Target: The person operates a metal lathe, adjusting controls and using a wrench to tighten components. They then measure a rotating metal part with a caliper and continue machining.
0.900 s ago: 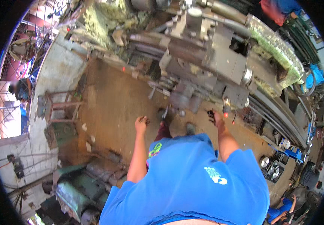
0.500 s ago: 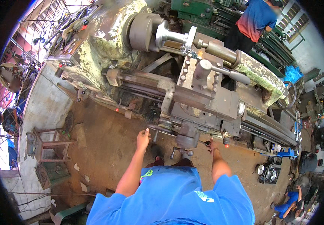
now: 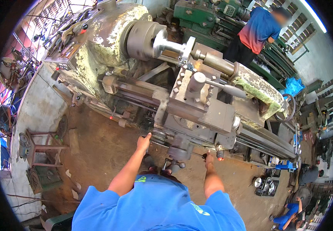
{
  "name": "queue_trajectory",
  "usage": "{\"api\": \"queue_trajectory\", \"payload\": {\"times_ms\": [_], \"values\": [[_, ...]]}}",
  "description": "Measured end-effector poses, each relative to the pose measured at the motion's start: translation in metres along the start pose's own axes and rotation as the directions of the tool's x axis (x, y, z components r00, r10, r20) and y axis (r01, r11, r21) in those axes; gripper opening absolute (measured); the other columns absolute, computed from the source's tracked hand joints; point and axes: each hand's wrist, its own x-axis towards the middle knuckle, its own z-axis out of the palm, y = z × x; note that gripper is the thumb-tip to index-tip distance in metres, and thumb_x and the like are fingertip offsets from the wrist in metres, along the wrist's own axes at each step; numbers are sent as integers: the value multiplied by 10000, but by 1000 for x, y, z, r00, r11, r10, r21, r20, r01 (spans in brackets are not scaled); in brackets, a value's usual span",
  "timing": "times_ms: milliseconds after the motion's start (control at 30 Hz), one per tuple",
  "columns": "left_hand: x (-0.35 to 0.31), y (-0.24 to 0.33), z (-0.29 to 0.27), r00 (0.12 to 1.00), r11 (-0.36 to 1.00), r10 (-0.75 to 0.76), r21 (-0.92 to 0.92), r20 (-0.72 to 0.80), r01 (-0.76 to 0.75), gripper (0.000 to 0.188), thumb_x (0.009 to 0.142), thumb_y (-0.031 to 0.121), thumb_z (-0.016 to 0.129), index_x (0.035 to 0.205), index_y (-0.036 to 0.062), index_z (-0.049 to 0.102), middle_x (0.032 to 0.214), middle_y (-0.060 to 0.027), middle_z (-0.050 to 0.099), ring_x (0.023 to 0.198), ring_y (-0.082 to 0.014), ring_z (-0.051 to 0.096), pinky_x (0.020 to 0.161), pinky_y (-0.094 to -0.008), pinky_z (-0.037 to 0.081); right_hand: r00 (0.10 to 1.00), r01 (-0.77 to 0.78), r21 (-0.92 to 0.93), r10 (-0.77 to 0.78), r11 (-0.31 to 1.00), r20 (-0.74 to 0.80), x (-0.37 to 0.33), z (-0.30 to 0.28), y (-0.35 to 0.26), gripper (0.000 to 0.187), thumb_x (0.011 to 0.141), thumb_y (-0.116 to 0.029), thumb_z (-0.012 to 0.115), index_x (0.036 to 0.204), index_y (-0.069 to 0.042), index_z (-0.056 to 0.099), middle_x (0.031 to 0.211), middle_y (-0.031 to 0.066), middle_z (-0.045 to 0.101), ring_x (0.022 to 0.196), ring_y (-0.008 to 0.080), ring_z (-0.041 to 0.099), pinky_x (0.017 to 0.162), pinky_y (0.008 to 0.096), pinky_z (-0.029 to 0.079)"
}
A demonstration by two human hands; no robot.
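A large metal lathe stands in front of me. My left hand (image 3: 143, 143) is closed on the rim of the carriage handwheel (image 3: 161, 138), thumb up; its fingers are partly hidden. My right hand (image 3: 209, 158) is closed around a thin lever (image 3: 198, 154) on the carriage front, near its dark end. Above, the chuck (image 3: 141, 40) looks smeared as if turning, and it holds a shiny flanged metal workpiece (image 3: 171, 45). The tailstock (image 3: 224, 66) supports the workpiece's other end. Beside it sits the tool post (image 3: 195, 82), with metal shavings (image 3: 185, 63) at its tip.
A co-worker (image 3: 259, 29) in a blue and red shirt stands behind the lathe at a green machine (image 3: 197, 23). Another person (image 3: 289, 213) is at lower right. A black crate (image 3: 268, 186) with parts sits on the floor at right, a small metal stand (image 3: 45, 148) at left.
The chuck, sharper before, now appears blurred by rotation. The view has shifted, so the lathe sits slightly further left. A handle seen below the handwheel beside my left hand no longer shows there.
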Motion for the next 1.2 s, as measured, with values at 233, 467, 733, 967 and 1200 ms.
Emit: {"api": "queue_trajectory", "payload": {"times_ms": [233,467,733,967,1200], "values": [[-14,18,18,987,988,-148,-54,-63,145,604,886,339,658,1192,-91,365,807,-183,642,628,-264,653,500,-366,492,995,96,385,-84,918,-48,-16,-27,68,478,986,-480,472,789,-87,659,730,26,634,605,158,527,553,327,384],[-8,25,9,977,977,-211,10,-8,211,404,874,350,597,901,-43,506,616,-99,537,432,-203,497,398,-356,397,974,-181,-49,186,982,125,-15,-20,208,305,941,-338,509,831,-87,642,712,56,621,584,201,547,522,378,433],[19,27,-29,895,918,-347,-94,281,386,274,872,337,482,708,119,447,535,-3,379,374,-129,336,418,-346,359,926,-223,-45,226,974,302,-92,-1,176,211,915,-262,560,931,-68,643,863,55,665,695,209,591,588,378,461],[76,-7,-47,680,767,-478,-112,556,631,297,884,355,449,670,152,419,494,6,335,365,-129,272,425,-338,329,895,27,84,-61,996,443,-181,15,67,284,948,-233,540,1097,-22,657,1036,115,700,912,237,645,794,384,500],[96,-27,-48,634,734,-501,-99,589,672,329,938,391,434,746,125,416,495,1,341,372,-133,262,461,-352,319,648,-237,552,-293,799,703,-279,45,-12,551,939,-353,522,1355,3,469,1315,208,569,1100,329,585,936,476,459]]}}
